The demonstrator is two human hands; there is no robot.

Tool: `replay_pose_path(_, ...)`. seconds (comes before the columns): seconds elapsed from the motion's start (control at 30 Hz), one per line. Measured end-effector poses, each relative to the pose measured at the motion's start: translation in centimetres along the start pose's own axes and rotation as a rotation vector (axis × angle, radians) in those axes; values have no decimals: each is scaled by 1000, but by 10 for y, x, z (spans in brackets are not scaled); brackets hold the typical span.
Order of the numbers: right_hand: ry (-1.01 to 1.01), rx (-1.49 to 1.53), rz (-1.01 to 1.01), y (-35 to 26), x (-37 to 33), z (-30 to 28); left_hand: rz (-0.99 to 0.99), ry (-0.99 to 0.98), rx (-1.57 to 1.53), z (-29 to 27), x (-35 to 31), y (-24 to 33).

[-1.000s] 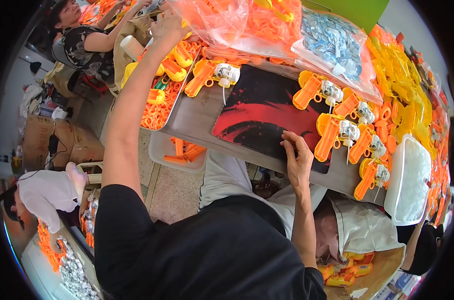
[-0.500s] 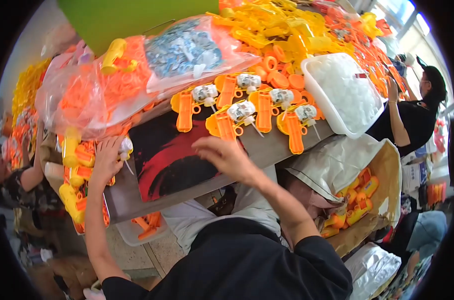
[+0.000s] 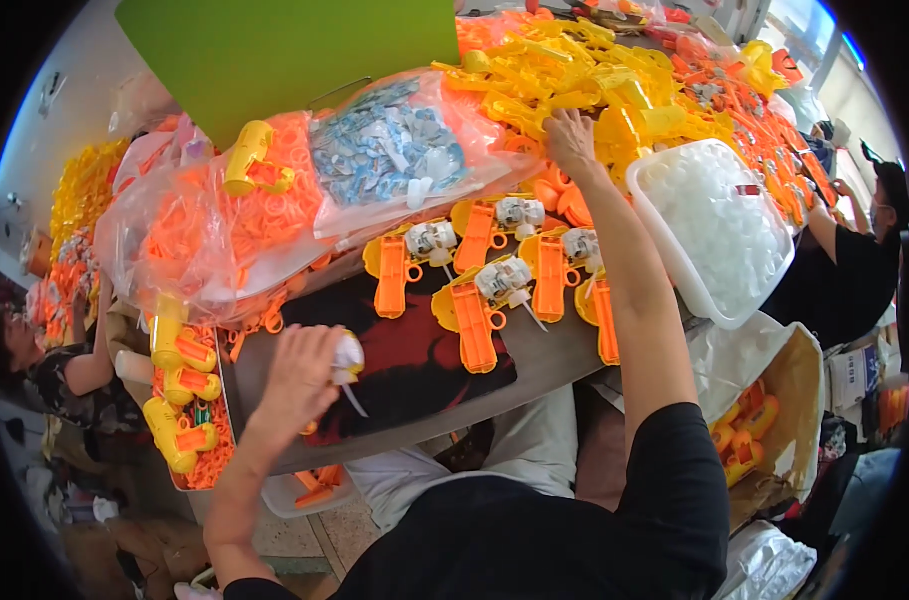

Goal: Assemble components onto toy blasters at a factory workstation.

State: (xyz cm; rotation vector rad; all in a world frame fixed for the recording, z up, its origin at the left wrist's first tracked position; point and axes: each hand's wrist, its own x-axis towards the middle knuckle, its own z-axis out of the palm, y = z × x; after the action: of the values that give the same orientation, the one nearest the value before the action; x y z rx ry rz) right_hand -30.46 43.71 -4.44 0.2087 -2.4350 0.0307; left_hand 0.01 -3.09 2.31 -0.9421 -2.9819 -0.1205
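My left hand (image 3: 300,375) is closed around a part-built toy gun (image 3: 349,357), just above the near left of the table. Its white mechanism and a dangling white strip stick out beside my fingers; my palm hides most of the rest. Stretched far forward, my right hand (image 3: 573,145) touches the near side of a heap of yellow plastic shells (image 3: 625,75). Its fingers look apart, though their tips are partly lost among the parts. Several half-built toy guns (image 3: 472,325) with orange grips, yellow shells and white mechanisms lie on the table between my arms.
A white tub (image 3: 710,225) of clear plastic pieces stands right of my right arm. Bags of orange parts (image 3: 185,230) and blue-white pieces (image 3: 390,145) lie at the back. Yellow toy bodies (image 3: 180,435) fill a tray at left. A sack (image 3: 790,440) of orange-yellow toys sits at right.
My left hand has lifted a part-built toy gun from the left tray area and brought it right, over the table. The right hand has gone from the table's middle out to the yellow heap.
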Motion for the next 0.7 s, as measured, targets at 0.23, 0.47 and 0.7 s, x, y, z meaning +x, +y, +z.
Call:
replay_pose_path(0.23, 342, 264, -352, 17, 29, -22, 55, 4, 97, 20, 18, 44)
replay_pose_path(0.47, -455, 1541, 75, -169, 0, -204, 84, 434, -20, -59, 7, 31)
replay_pose_path(0.7, -1648, 2573, 365, -269, -53, -165, 433, 499, 217, -72, 31, 35)
